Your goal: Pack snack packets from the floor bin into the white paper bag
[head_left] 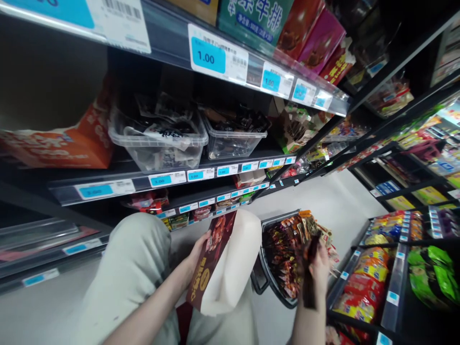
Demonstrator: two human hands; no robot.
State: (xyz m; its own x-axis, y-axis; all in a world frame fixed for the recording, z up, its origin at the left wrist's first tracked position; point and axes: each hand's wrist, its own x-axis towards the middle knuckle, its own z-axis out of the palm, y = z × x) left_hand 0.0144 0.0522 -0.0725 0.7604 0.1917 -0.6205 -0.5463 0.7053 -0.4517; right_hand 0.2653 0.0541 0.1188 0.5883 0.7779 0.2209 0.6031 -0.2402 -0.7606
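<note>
My left hand (200,247) grips the side of an open cardboard box (220,263), brown outside with food pictures and gold lettering. The box is tilted over my knees, and its white inside faces up. Over a black basket (268,275) on the floor, my right hand (319,261) is closed around a dark snack packet (309,282), slightly blurred; I cannot tell whether it is one or several. Many small wrapped snacks (283,254) in dark red, orange and tan wrappers fill the basket right beside my right hand.
Shelves with price tags rise ahead, holding clear plastic bins (161,143) of packets and an orange box (86,139). To the right, a low rack holds red and yellow packs (362,282) and green bags (431,273). Pale floor (323,196) runs between the shelves.
</note>
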